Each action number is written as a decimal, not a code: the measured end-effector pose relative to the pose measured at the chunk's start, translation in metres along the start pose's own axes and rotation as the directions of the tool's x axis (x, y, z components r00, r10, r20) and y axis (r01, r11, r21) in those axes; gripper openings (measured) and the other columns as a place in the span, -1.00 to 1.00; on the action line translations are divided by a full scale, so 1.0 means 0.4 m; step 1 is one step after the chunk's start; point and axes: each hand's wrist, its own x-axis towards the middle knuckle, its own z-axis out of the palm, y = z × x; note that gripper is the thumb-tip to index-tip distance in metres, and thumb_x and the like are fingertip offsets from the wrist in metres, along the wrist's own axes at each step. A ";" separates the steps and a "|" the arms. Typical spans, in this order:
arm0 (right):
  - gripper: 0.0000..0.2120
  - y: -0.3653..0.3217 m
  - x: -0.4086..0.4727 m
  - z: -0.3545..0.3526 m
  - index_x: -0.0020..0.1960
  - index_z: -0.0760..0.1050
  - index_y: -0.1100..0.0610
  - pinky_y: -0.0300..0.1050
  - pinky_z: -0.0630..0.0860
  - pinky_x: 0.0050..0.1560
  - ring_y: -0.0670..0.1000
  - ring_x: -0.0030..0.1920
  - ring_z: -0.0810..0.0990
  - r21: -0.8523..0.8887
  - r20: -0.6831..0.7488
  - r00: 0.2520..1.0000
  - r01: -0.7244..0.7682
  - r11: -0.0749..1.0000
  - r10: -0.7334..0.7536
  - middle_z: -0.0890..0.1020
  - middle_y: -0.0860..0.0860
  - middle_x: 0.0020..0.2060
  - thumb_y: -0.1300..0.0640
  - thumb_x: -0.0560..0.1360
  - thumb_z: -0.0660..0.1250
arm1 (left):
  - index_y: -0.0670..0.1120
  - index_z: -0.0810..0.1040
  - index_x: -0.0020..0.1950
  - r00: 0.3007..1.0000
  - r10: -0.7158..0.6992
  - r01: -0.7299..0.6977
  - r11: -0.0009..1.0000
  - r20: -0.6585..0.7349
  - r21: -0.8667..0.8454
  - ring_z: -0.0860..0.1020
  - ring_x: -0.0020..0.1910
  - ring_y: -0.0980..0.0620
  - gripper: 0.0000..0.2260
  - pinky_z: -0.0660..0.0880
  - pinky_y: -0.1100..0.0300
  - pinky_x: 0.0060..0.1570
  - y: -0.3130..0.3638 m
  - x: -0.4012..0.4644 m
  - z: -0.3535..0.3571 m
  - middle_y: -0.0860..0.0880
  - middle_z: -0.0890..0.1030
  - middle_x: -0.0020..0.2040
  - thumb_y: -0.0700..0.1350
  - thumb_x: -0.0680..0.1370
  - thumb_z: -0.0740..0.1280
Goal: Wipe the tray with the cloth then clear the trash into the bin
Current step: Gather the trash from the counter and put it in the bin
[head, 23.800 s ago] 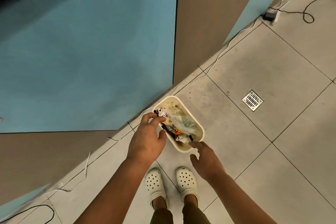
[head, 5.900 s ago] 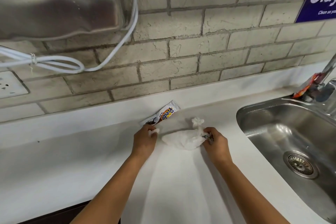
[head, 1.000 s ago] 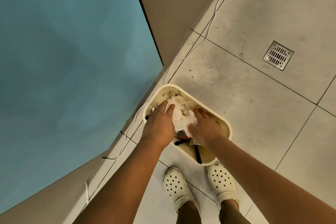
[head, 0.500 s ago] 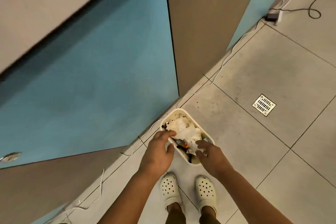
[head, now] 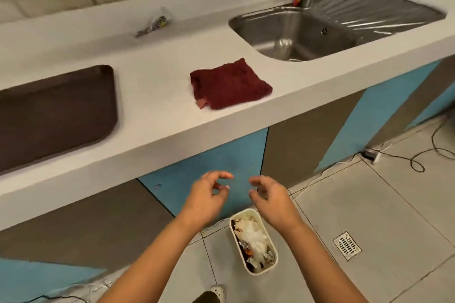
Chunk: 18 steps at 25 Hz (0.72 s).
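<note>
White bin (head: 253,241) on the floor is heaped; more trash may spill. Your left hand (head: 205,200) and right hand (head: 270,200) hover empty, fingers loosely curled. Cloth (head: 229,85) overhangs the worktop's front edge; wrapper (head: 155,23) waits at the back, tray (head: 54,113) left.

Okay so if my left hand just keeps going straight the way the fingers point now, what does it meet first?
Probably the blue cabinet door under the counter: the left hand is raised with fingers loosely curled, holding nothing, pointing up and forward. Depth is unclear, so it may instead reach the counter edge.
</note>
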 end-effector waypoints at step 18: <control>-0.75 -0.503 0.213 0.056 0.17 0.50 0.04 -0.11 0.49 0.05 -0.01 0.05 0.52 -0.045 0.069 0.961 0.270 0.962 -0.266 0.53 -0.06 0.08 0.16 0.50 0.28 | 0.05 0.51 0.08 0.943 0.028 -0.100 0.975 -0.331 -0.200 0.47 -0.32 0.22 -0.80 0.36 0.51 -0.42 0.107 0.051 -0.504 0.08 0.51 0.09 -0.22 0.55 0.26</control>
